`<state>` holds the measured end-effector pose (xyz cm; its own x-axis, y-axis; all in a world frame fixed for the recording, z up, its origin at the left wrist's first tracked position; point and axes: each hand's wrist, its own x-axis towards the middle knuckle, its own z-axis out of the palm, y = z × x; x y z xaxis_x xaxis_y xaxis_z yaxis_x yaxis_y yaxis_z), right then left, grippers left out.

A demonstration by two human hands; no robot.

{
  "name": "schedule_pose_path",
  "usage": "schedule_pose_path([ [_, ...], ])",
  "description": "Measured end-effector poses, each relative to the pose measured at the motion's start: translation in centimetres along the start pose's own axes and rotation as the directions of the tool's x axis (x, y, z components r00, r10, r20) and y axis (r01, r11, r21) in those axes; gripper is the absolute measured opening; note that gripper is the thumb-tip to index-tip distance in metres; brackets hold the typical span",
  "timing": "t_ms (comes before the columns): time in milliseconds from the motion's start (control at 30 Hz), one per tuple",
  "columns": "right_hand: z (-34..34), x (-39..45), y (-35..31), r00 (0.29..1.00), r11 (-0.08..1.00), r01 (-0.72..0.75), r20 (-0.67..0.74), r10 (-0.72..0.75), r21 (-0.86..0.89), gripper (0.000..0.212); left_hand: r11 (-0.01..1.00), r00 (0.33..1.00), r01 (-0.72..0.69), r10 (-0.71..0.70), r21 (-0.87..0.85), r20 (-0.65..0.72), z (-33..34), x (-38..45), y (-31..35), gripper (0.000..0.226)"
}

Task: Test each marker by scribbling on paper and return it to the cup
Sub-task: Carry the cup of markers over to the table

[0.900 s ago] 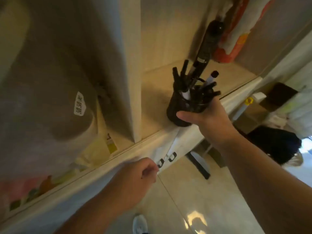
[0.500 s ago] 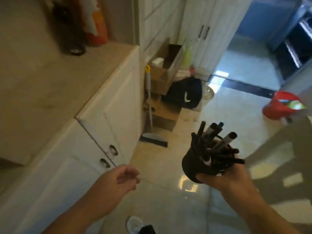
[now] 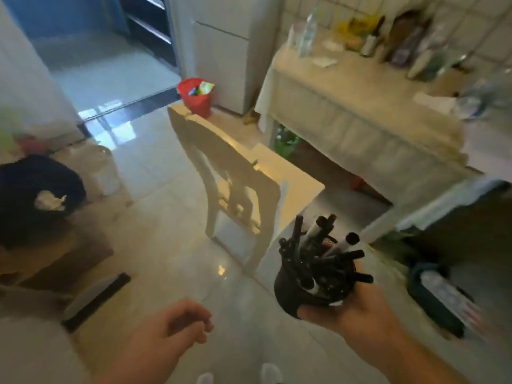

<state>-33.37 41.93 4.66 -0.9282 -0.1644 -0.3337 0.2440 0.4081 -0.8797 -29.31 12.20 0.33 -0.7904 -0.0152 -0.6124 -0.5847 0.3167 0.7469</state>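
My right hand (image 3: 357, 314) grips a black cup (image 3: 293, 293) from below, low and right of centre. Several black-capped markers (image 3: 324, 245) fan out of the cup, some with white barrels. The cup is held in the air above the floor, tilted a little to the left. My left hand (image 3: 180, 328) hangs low at centre-left with the fingers loosely curled and nothing in it. No paper for scribbling can be made out clearly.
A white chair (image 3: 238, 187) stands just beyond the cup. Behind it a cloth-covered table (image 3: 360, 112) carries bottles and papers. A red bin (image 3: 195, 97) sits by a white fridge (image 3: 221, 45). A black bag (image 3: 36, 195) and dustpan (image 3: 94, 297) lie left.
The cup was lifted off the wooden shelf and carried away from the cabinets. The view swung right to the chair and table. My left hand came off the cabinet edge.
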Motion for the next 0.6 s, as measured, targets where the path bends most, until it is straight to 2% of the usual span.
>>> schedule_pose_path([
  [100, -0.7, -4.1, 2.3, 0.974, 0.994, -0.069, -0.210, 0.086, 0.084, 0.058, 0.993, 0.982, -0.104, 0.095, 0.049, 0.164, 1.7, 2.5, 1.2, 0.018],
  [200, -1.2, -7.5, 5.1, 0.900, 0.961, -0.108, -0.385, 0.204, 0.256, 0.078, 0.992, 0.959, -0.121, 0.111, 0.024, 0.262, 4.9, 4.4, 2.3, 0.008],
  [267, -2.1, -9.6, 6.5, 0.877, 0.958, -0.125, -0.422, 0.229, 0.260, 0.085, 0.991, 0.935, -0.133, 0.126, 0.001, 0.332, 7.2, 4.8, 3.3, 0.015],
  [333, -3.5, -11.3, 8.1, 0.847, 0.955, -0.148, -0.465, 0.257, 0.258, 0.078, 0.989, 0.912, -0.142, 0.119, 0.029, 0.392, 9.4, 4.7, 4.3, 0.033],
  [400, -4.9, -12.8, 9.5, 0.816, 0.947, -0.174, -0.498, 0.292, 0.270, 0.076, 0.987, 0.911, -0.143, 0.104, 0.068, 0.400, 11.9, 4.4, 5.4, 0.037],
  [533, -8.7, -14.2, 12.3, 0.776, 0.927, -0.177, -0.532, 0.339, 0.332, 0.078, 0.971, 0.901, -0.173, 0.087, 0.168, 0.426, 16.7, 3.2, 8.2, 0.009],
  [600, -11.0, -14.3, 13.3, 0.781, 0.923, -0.155, -0.529, 0.332, 0.351, 0.074, 0.968, 0.907, -0.177, 0.090, 0.177, 0.412, 18.7, 3.0, 9.3, 0.012],
])
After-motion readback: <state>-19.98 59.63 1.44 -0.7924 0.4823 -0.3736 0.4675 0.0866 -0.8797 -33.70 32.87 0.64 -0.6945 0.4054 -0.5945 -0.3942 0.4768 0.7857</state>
